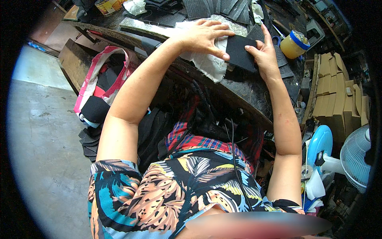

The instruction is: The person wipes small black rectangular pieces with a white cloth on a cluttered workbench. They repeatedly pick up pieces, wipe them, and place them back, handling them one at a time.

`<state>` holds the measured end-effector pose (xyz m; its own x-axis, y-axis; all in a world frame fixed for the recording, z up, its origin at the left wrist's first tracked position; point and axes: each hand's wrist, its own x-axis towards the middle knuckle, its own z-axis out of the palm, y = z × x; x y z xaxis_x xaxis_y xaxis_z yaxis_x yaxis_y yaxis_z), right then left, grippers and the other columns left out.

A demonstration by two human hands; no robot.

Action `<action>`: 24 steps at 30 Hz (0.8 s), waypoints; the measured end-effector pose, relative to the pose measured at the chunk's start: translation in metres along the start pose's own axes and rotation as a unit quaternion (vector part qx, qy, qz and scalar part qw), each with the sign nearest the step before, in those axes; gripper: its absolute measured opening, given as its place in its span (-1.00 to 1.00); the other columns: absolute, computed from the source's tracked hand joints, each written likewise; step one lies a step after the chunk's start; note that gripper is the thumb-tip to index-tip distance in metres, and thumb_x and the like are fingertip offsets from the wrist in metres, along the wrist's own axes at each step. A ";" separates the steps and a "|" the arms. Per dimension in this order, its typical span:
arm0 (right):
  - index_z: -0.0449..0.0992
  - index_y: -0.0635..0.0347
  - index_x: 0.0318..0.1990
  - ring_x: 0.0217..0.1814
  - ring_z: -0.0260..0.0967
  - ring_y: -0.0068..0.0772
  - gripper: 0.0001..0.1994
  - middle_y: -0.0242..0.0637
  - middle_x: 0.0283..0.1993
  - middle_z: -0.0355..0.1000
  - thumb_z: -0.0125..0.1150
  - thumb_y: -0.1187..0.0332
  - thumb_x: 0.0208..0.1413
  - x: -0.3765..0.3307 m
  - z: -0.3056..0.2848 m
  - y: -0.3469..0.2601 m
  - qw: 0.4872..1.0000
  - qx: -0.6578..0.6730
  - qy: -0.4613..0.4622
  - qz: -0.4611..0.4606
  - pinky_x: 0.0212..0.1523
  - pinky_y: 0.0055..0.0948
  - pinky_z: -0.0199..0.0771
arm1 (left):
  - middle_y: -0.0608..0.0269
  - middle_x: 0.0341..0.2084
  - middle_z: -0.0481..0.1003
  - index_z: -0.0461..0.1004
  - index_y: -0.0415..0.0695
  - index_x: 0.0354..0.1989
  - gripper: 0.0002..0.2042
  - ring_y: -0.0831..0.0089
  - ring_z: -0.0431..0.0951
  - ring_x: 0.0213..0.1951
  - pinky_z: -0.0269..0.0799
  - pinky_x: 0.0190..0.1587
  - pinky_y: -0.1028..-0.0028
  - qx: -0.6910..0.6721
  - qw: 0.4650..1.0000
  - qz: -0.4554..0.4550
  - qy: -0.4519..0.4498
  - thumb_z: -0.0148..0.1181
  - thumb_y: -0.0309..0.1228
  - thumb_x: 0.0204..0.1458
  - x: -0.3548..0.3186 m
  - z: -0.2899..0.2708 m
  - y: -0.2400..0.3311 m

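1. Two hands meet over one black fabric piece (240, 52) on the workbench (246, 89), and we see them from above.
2. We see the left hand (205, 38) spread flat, fingers extended and slightly fanned, its thumb and fingertips pressing on the left edge of the black piece and on the white cloth (207, 63) beneath.
3. We see the right hand (262, 53) on the right edge of the black piece, thumb pushed against it and index finger stretched up and straight; it is open, not closed around anything.
4. The black piece lies flat on the white cloth, near the bench's front edge, and the cloth's frayed end hangs a little over that edge.
5. Behind the hands, toward the far edge, we make out a stack of dark grey cut pieces (217, 7) and more white rag (135, 6).
6. To the right of the right hand stands a yellow jar with a blue lid (293, 44), near the bench's right end.
7. Beyond that end we see stacked cardboard boxes (332, 91) and, lower down, a blue fan (320, 145) beside a white fan (356, 159).
8. Left of the bench, a pink and white bag (99, 77) holds dark material above the grey concrete floor (43, 139).
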<state>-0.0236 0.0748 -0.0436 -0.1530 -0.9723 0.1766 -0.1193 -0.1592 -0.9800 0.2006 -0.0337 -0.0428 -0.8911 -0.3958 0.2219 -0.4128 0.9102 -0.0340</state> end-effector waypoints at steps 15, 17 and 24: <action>-0.22 0.03 0.51 -0.07 0.54 -0.32 0.03 0.01 -0.02 0.44 0.32 0.71 -0.05 0.002 -0.004 0.007 0.999 -0.024 -0.029 -0.010 -0.12 -0.43 0.64 | 0.18 0.34 0.27 0.33 0.25 0.31 -0.22 0.22 0.12 0.42 -0.15 0.44 0.10 -0.007 0.991 -0.022 0.129 -0.01 0.44 -0.02 0.011 0.041 -0.002; -0.22 0.03 0.51 -0.07 0.54 -0.31 0.04 0.03 0.00 0.43 0.33 0.71 -0.06 0.001 -0.002 0.008 0.999 -0.018 -0.030 -0.019 -0.13 -0.44 0.64 | 0.19 0.34 0.27 0.33 0.24 0.32 -0.17 0.20 0.12 0.41 -0.13 0.43 0.10 -0.004 0.991 -0.018 0.136 0.02 0.47 -0.08 0.012 0.043 -0.002; -0.20 0.02 0.51 -0.09 0.54 -0.33 0.03 -0.01 -0.02 0.46 0.33 0.69 -0.05 -0.002 0.002 0.007 0.998 -0.044 -0.037 -0.039 -0.16 -0.45 0.64 | 0.14 0.37 0.20 0.21 0.17 0.39 -0.13 0.19 0.07 0.43 -0.07 0.44 0.14 0.007 0.997 0.004 0.070 0.15 0.36 -0.09 0.002 0.018 0.001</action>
<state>-0.0219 0.0756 -0.0510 -0.0676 -0.9678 0.2425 -0.2141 -0.2233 -0.9509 0.1950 -0.0361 -0.0599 -0.8593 -0.3670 0.3564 -0.4096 0.9109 -0.0496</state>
